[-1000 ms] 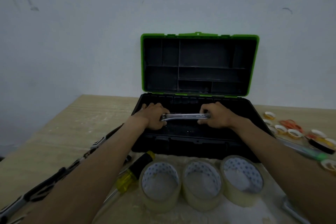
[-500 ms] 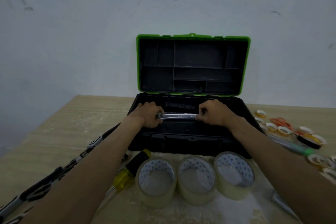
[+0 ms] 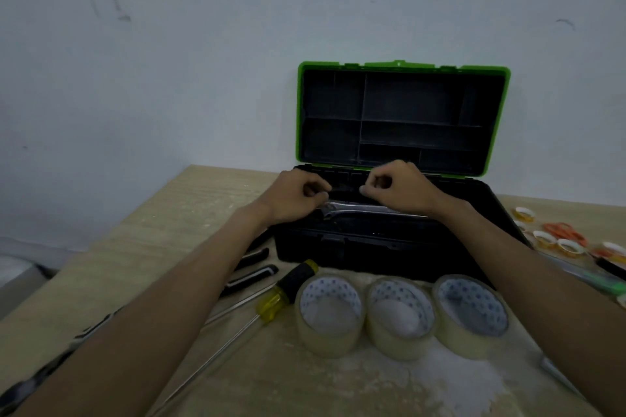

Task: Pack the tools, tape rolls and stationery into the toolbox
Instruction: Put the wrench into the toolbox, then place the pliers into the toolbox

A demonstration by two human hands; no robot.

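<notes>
Over a pale wooden worktop (image 3: 142, 240) by a grey wall, the left hand (image 3: 294, 197) and right hand (image 3: 401, 189) had fingers curled, holding nothing. The wrench (image 3: 359, 208) lay just beneath them inside the open toolbox (image 3: 372, 249). Three tape rolls (image 3: 399, 318) stood in front of it, beside a screwdriver (image 3: 288, 291).

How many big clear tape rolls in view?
3, in a row on the table in front of the toolbox: left roll beside the screwdriver, middle roll, right roll. The arms may hide more.
</notes>
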